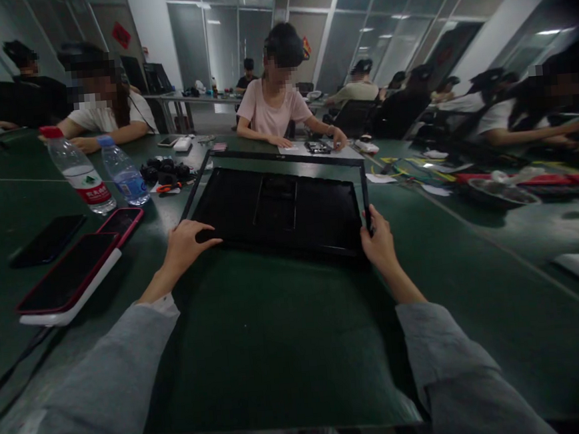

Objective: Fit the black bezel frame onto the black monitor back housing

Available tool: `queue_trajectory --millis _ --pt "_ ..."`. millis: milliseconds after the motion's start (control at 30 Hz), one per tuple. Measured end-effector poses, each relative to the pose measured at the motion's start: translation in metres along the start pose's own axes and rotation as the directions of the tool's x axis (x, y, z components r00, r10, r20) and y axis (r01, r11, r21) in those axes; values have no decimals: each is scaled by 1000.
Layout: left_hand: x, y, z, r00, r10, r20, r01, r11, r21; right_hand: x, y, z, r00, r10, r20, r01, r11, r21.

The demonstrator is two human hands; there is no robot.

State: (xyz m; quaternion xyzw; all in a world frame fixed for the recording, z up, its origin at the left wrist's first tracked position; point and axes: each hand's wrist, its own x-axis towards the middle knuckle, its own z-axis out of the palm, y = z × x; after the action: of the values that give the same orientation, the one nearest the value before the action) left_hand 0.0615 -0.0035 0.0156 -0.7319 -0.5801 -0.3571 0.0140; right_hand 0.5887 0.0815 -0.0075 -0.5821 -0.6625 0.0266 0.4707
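A thin black rectangular frame, apparently a monitor bezel (315, 159), is tilted up in front of me. My left hand (187, 246) grips its left side, thumb pointing inward. On the opposite side, my right hand (379, 238) has its fingers wrapped round the bezel's edge. Within and behind the frame lies a black shallow shell (228, 202), like a monitor back cover, with a recessed panel in its middle. Whether the bezel's lower edge touches the shell is hard to make out against the black.
Left on the green table (280, 351) are two water bottles (128, 176), several phones (73, 271) and a tangle of black parts (165, 170). Across sits a person in a pink shirt (273, 108). Cables (406, 168) and a basket (498, 192) lie to the right.
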Motion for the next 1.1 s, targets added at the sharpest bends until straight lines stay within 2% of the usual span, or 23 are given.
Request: queue_trajectory --millis 133,433,567,767,867,967,1033,1100 --pt "0 -4 5 1000 -5 21 4 1000 15 -9 2 7 996 92 13 -92 995 -28" --pt "1 0 6 994 -34 106 34 999 -3 -14 11 3 992 117 54 -118 993 19" --pt "1 1 4 993 -42 107 45 999 -24 -11 12 0 987 139 86 -145 987 68" --pt "3 -4 7 992 -29 125 39 996 -76 -13 8 1 980 169 110 -173 984 37" --pt "4 -7 10 997 -80 19 81 995 -64 -16 4 1 969 212 123 -214 977 2" --pt "3 -9 13 974 -192 -121 186 981 -59 -16 3 1 958 258 122 -257 966 -27" --pt "3 -12 14 947 -302 -108 292 951 -97 -16 4 1 961 253 109 -252 968 -23" --pt "5 -16 15 913 -405 -47 394 906 -155 -16 5 1 971 224 87 -225 974 -2"
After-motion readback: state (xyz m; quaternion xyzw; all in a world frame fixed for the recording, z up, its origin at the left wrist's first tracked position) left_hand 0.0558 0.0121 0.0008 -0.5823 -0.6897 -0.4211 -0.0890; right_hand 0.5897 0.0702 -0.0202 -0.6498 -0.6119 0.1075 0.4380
